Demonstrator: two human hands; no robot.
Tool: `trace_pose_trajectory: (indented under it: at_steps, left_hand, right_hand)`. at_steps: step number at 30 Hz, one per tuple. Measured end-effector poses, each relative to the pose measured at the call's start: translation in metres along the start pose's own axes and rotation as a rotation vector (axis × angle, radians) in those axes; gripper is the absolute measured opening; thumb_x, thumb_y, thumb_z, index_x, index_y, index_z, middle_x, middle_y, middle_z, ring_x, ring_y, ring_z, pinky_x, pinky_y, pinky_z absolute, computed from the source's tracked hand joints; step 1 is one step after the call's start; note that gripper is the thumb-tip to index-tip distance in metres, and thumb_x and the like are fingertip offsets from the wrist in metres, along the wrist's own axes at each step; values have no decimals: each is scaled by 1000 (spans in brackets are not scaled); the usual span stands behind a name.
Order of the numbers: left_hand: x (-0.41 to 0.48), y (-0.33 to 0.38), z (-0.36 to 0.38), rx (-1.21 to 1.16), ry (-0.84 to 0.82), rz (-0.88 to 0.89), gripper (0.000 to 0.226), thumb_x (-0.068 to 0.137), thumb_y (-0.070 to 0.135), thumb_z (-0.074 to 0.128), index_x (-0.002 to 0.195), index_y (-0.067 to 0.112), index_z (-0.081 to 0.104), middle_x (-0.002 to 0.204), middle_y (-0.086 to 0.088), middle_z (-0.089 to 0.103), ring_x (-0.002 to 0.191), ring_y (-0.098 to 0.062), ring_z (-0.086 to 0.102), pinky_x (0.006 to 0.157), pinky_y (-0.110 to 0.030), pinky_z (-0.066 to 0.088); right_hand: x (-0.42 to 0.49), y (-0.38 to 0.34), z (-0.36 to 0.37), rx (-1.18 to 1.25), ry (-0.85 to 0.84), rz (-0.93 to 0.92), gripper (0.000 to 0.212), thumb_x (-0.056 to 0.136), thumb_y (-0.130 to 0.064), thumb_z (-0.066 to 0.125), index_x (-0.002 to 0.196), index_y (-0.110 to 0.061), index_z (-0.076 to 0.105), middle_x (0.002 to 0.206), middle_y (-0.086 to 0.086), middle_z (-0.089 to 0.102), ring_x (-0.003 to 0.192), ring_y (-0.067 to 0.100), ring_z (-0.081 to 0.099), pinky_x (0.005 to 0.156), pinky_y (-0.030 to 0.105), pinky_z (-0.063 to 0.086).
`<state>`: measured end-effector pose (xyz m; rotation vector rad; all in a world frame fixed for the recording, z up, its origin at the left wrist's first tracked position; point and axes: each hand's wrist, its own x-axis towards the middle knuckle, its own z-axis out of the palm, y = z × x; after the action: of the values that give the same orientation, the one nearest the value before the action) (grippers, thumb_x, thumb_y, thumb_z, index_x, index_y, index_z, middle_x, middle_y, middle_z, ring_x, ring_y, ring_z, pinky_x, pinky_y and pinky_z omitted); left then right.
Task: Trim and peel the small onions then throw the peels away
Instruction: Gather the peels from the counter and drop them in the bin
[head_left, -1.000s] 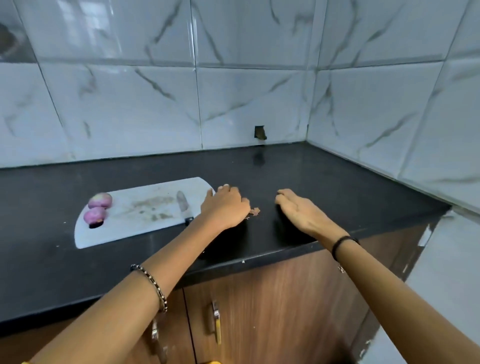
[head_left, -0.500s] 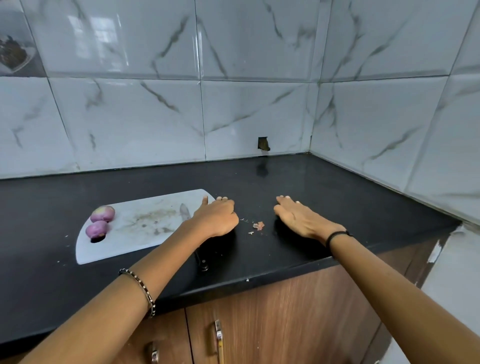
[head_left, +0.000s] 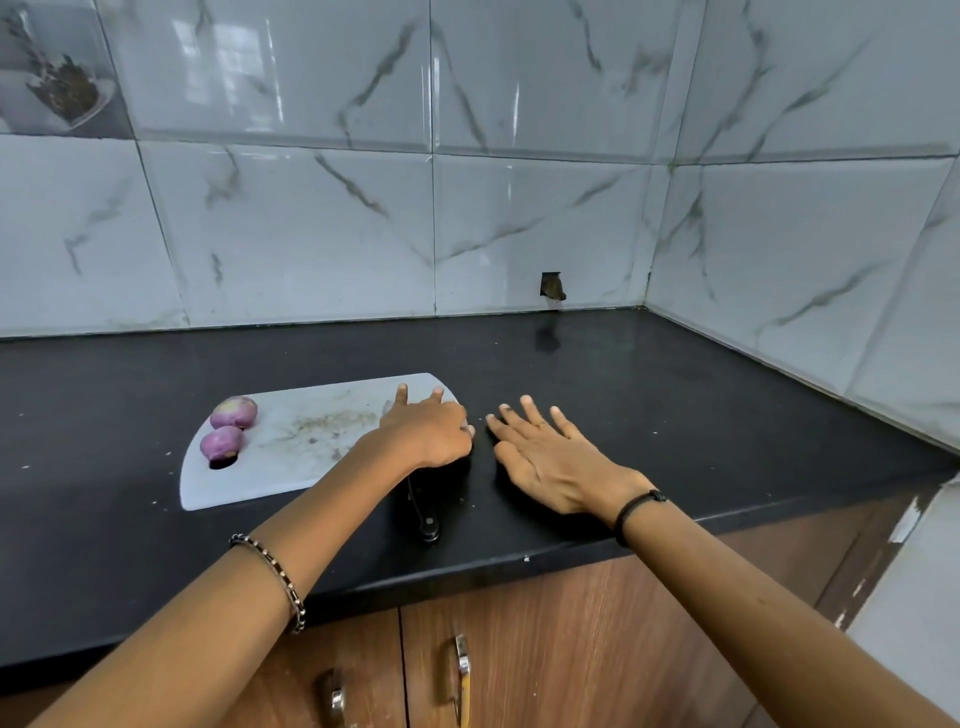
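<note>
Onions (head_left: 234, 412), 2 peeled, on board (head_left: 291, 467), left end; L hand (head_left: 426, 431) cupped at right edge; R hand (head_left: 545, 452) flat, spread, on counter (head_left: 675, 405).

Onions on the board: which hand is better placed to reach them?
Left: the left hand is over the cutting board, nearer the onions; the right hand lies flat on the counter beyond it.
</note>
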<state>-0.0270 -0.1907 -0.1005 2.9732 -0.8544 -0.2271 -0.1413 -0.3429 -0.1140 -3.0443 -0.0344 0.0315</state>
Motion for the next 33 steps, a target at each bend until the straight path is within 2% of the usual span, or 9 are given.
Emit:
trace_pose_trajectory:
  at_steps: [8,11,14,16,18,22,27,30,33]
  left_hand:
    - [-30,8,-19,24,-12,67,55,104,20,27,160,16,27,169,-13,13,158,-22,5,125,-50,-10]
    - [-27,9,-25,36,-25,77,50,102,19,35,151,11,41,162,-14,32,152,-27,25,126,-50,-6]
    - [-21,4,-28,-35,-31,95,32,97,11,41,122,11,61,111,-8,62,123,-30,50,126,-50,1]
    - [-16,-2,-30,-63,-15,94,23,97,10,40,102,11,63,84,0,55,107,-26,52,125,-50,4]
    - [-12,-5,-30,-80,3,94,26,96,8,39,102,9,65,79,2,52,105,-25,52,125,-48,2]
    - [-15,-1,-28,-46,2,99,38,98,10,37,124,12,65,106,-7,65,121,-28,52,124,-49,-1]
    - [-19,4,-24,-36,15,58,46,98,11,35,138,15,59,132,-13,62,132,-30,48,124,-51,-5]
    - [-24,4,-23,-20,11,48,52,99,10,31,148,16,48,159,-16,38,149,-27,32,124,-52,-9]
    - [-31,1,-21,-22,24,77,58,101,9,28,158,19,32,168,-15,15,157,-21,9,125,-49,-10]
  right_hand:
    - [32,-9,0,61,-20,7,57,110,-37,10,163,-18,3,171,-5,-4,156,13,-15,127,42,-10]
    - [54,-10,0,107,-15,-1,57,109,-38,8,164,-20,4,171,-6,-4,156,13,-14,127,43,-9]
    - [74,-7,0,145,-40,-6,58,108,-39,4,164,-23,10,171,-8,0,156,14,-13,127,44,-9]
    - [84,-3,-1,130,-46,2,57,108,-39,3,164,-27,8,170,-11,-2,156,14,-15,127,44,-9]
    - [89,0,-3,111,-44,0,57,108,-40,2,164,-29,5,170,-13,-3,156,13,-15,127,45,-10]
    - [97,1,-5,71,-39,50,57,109,-40,5,164,-26,5,171,-11,-1,157,15,-13,127,46,-8]
    - [92,-12,-5,30,-24,232,63,109,-43,9,163,-12,4,171,0,-2,157,20,-12,127,50,-7]
    - [70,-14,-4,46,-31,279,64,109,-42,8,163,-9,2,171,3,-4,157,20,-12,127,49,-6]
    - [37,-10,-9,48,-57,279,64,109,-42,8,162,-8,2,171,3,-5,157,19,-13,127,47,-7]
